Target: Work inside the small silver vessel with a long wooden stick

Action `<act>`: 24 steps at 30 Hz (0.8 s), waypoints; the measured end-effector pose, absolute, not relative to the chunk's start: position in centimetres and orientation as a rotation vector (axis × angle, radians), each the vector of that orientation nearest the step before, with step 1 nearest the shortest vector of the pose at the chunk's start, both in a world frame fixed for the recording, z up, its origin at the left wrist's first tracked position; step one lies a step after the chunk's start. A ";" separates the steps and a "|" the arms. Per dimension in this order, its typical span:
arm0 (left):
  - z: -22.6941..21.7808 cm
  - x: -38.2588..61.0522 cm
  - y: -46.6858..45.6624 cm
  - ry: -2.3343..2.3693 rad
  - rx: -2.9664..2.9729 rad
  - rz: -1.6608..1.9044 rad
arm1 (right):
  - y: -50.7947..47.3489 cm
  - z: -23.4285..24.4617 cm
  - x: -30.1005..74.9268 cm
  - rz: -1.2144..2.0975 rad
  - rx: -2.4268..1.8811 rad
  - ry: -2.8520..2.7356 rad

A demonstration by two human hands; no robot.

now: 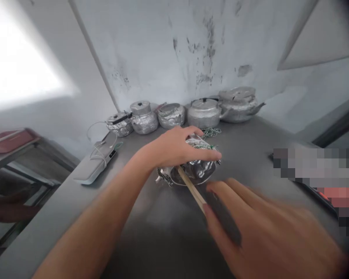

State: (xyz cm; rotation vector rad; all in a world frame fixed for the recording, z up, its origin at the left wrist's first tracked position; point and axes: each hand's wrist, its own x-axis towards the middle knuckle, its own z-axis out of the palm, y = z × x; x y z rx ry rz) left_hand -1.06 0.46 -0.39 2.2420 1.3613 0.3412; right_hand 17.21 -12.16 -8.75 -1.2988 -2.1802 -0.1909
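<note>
My left hand (176, 146) lies over a small silvery metal pot (202, 170), its thumb and fingers spread around the crumpled side. The pot's mouth faces me, and a green-and-white cord (211, 132) shows behind and around it. In my right hand (270, 228), blurred by motion, is a pale wooden stick (192, 188); its far end reaches into the pot's mouth. A dark, rounded patch shows between the right thumb and fingers, and I cannot make out what it is.
Several dented silvery kettles and pots, among them a lidded kettle (204, 112), line the wall at the table's back. A grey power bank (95, 164) with a white cable lies left. A red tray (10, 140) sits on a side rack. A pixelated patch covers the right edge.
</note>
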 end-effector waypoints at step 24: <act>-0.9 -5.5 4.0 0.870 1.345 0.891 | -5.5 -4.9 21.1 0.807 -1.404 -1.664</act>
